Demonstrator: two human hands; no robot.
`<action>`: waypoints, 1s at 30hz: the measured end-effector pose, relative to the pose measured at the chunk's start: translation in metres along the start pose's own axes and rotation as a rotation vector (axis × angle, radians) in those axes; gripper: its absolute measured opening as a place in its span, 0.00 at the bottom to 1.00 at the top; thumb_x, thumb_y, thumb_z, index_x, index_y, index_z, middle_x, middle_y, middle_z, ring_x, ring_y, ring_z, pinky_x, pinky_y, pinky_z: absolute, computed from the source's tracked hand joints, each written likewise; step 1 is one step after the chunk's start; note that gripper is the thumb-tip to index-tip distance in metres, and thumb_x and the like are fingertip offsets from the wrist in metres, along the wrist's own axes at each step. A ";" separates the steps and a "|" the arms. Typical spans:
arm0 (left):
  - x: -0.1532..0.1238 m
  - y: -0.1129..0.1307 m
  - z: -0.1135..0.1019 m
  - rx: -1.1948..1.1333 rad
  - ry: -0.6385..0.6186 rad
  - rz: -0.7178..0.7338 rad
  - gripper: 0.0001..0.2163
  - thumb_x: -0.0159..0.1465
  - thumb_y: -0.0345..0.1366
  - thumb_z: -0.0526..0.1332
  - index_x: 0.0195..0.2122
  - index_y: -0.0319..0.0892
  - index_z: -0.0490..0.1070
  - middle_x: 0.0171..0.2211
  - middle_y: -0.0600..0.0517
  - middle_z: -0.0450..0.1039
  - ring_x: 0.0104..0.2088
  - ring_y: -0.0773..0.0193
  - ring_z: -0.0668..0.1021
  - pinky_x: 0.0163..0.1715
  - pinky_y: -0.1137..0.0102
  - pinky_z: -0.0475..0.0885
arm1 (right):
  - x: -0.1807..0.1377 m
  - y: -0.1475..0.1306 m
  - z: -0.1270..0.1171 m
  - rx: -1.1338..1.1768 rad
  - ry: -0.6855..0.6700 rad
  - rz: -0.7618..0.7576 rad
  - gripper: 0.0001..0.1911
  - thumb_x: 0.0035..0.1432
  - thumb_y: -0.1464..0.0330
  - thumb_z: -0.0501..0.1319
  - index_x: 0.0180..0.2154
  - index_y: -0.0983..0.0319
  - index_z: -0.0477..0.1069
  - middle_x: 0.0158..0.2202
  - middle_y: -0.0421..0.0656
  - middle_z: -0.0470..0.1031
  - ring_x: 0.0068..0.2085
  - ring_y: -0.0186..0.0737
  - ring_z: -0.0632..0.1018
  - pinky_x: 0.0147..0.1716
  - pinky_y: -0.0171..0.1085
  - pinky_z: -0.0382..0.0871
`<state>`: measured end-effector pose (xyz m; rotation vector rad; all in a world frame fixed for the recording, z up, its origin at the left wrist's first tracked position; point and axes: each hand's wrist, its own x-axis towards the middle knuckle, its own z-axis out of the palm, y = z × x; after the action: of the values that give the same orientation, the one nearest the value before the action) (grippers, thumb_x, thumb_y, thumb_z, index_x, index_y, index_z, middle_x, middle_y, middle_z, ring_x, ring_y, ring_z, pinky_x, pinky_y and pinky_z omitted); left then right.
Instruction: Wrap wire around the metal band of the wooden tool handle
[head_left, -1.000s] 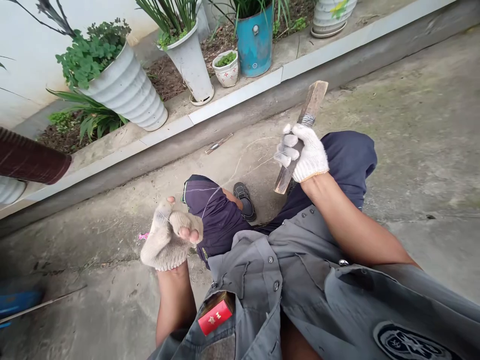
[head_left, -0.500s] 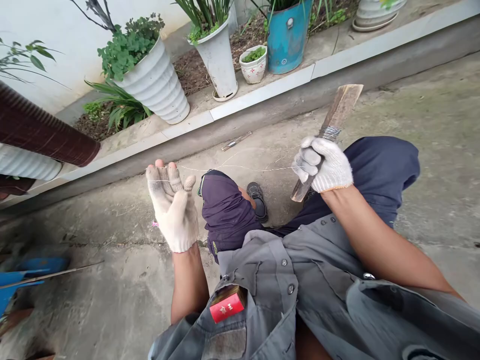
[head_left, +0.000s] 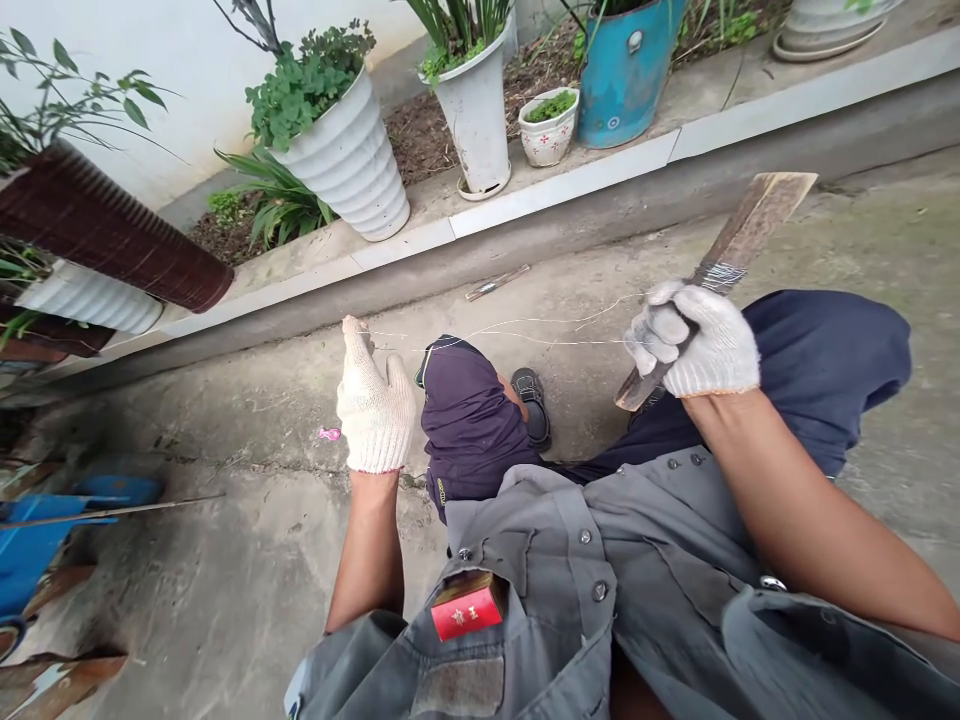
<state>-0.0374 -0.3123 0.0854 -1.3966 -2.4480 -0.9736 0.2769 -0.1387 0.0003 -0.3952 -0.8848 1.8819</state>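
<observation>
left hand [head_left: 375, 405]: fingers pinch thread [head_left: 570, 342] | right hand [head_left: 697, 340]: fingers clamp stick [head_left: 757, 215] | thread best taut between fingers

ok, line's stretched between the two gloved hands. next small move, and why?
Probably roll the wooden stick in the right hand to take one wrap of the thin line onto the coil, the left hand giving slack. The line runs nearly straight from hand to hand, and wraps already sit on the stick just above the right glove.
</observation>
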 end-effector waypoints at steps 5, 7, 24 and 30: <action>0.002 0.005 -0.011 0.072 0.025 -0.058 0.33 0.74 0.37 0.57 0.79 0.47 0.52 0.65 0.43 0.76 0.57 0.52 0.84 0.62 0.55 0.77 | 0.001 0.003 0.005 -0.010 0.000 -0.008 0.10 0.59 0.60 0.73 0.37 0.59 0.79 0.20 0.34 0.57 0.19 0.32 0.61 0.16 0.36 0.65; 0.003 0.007 -0.016 0.111 0.036 -0.072 0.32 0.74 0.38 0.57 0.78 0.45 0.54 0.62 0.43 0.79 0.55 0.52 0.84 0.60 0.55 0.78 | 0.001 0.003 0.008 -0.023 0.004 -0.026 0.10 0.59 0.60 0.73 0.37 0.59 0.78 0.20 0.34 0.58 0.19 0.32 0.61 0.16 0.36 0.65; 0.026 -0.013 -0.035 0.400 0.177 0.158 0.45 0.69 0.42 0.67 0.80 0.34 0.45 0.76 0.28 0.54 0.74 0.28 0.62 0.71 0.30 0.58 | 0.008 -0.013 0.019 -0.063 0.150 0.717 0.12 0.69 0.61 0.65 0.46 0.63 0.76 0.25 0.37 0.69 0.18 0.29 0.64 0.13 0.32 0.64; 0.038 -0.009 -0.047 -0.053 0.162 0.172 0.46 0.70 0.53 0.66 0.81 0.46 0.43 0.81 0.44 0.44 0.80 0.33 0.36 0.78 0.32 0.40 | 0.011 -0.004 0.004 -0.393 0.049 0.882 0.17 0.61 0.58 0.73 0.46 0.61 0.77 0.26 0.37 0.68 0.19 0.28 0.63 0.13 0.31 0.63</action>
<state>-0.0737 -0.3167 0.1341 -1.4548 -2.1617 -1.0726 0.2713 -0.1299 0.0069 -1.2219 -1.1588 2.4518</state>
